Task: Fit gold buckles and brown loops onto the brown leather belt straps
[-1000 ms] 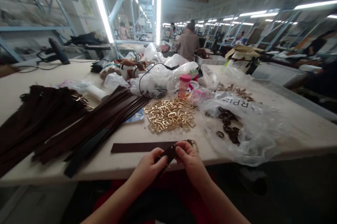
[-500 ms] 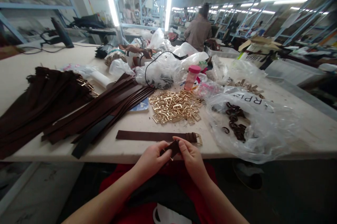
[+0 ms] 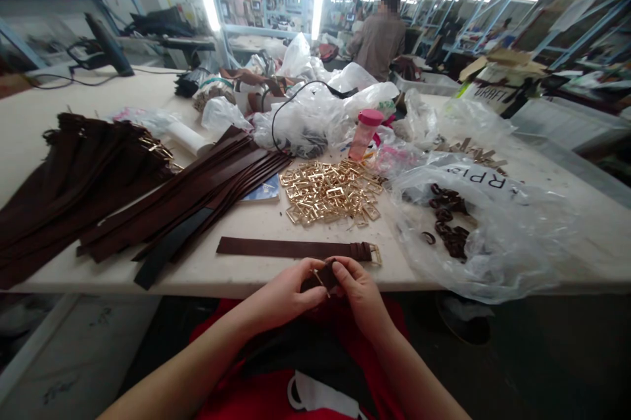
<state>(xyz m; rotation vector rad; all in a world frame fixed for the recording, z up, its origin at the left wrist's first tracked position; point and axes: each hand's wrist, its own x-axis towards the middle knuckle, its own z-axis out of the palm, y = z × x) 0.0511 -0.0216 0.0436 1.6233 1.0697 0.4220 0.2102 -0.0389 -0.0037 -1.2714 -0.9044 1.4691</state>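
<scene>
At the table's front edge, both hands are closed on a short dark brown leather strap end (image 3: pixel 327 275) with a gold buckle. My left hand (image 3: pixel 283 292) pinches its buckle side, thumb and fingers around the gold frame. My right hand (image 3: pixel 359 288) grips the leather, thumb on top. Its rest is hidden by the hands. Just beyond lies a flat brown leather strap (image 3: pixel 290 249) with a gold buckle (image 3: pixel 376 254) and loops at its right end. A pile of gold buckles (image 3: pixel 332 193) is behind it. Dark brown leather loops (image 3: pixel 446 229) lie in a clear plastic bag (image 3: pixel 513 262).
Stacked brown straps (image 3: pixel 192 190) fan out at the left, beside a bundle of buckled straps (image 3: pixel 83 170). A pink-lidded bottle (image 3: pixel 365 134) stands behind the buckles. Plastic bags (image 3: pixel 320 111) heap up at the back. A person (image 3: pixel 379 42) stands farther off.
My left thumb and fingers have opened wider around the buckle, which now shows more plainly. The right hand keeps its hold. The view has tilted slightly downward.
</scene>
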